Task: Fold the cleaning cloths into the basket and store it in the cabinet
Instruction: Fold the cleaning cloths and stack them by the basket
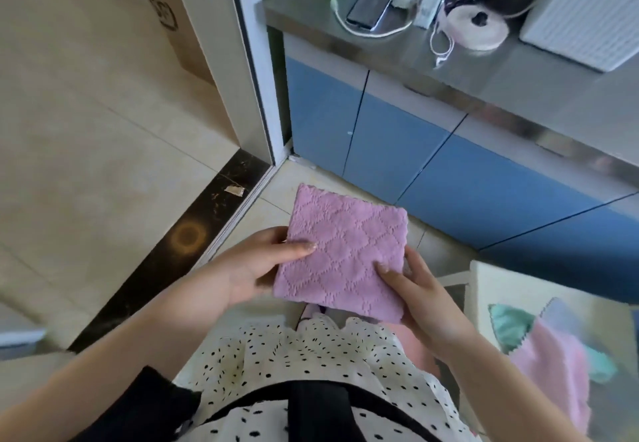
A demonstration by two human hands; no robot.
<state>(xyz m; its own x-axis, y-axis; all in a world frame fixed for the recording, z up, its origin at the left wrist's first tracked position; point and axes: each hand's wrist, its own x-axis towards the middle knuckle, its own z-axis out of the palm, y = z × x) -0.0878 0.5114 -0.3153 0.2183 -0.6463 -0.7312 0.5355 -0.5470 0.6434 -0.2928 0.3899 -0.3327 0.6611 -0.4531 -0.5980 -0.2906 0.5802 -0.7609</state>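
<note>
Tiled kitchen floor (pixel 86 130), blue cabinet (pixel 432 165) under cluttered steel counter (pixel 518 71). Cream basket (pixel 491 289) lower right, loose cloths (pixel 553 355) inside. Folded purple cloth (pixel 342 251) up over lap, pinched by left hand (pixel 256 269) and right hand (pixel 425 300), thumbs on top.

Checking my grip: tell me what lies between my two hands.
The folded purple cloth, held by left hand and right hand, in the head view.

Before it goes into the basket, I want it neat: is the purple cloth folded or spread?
Folded: the purple cloth is a compact square pinched between left hand and right hand.
</note>
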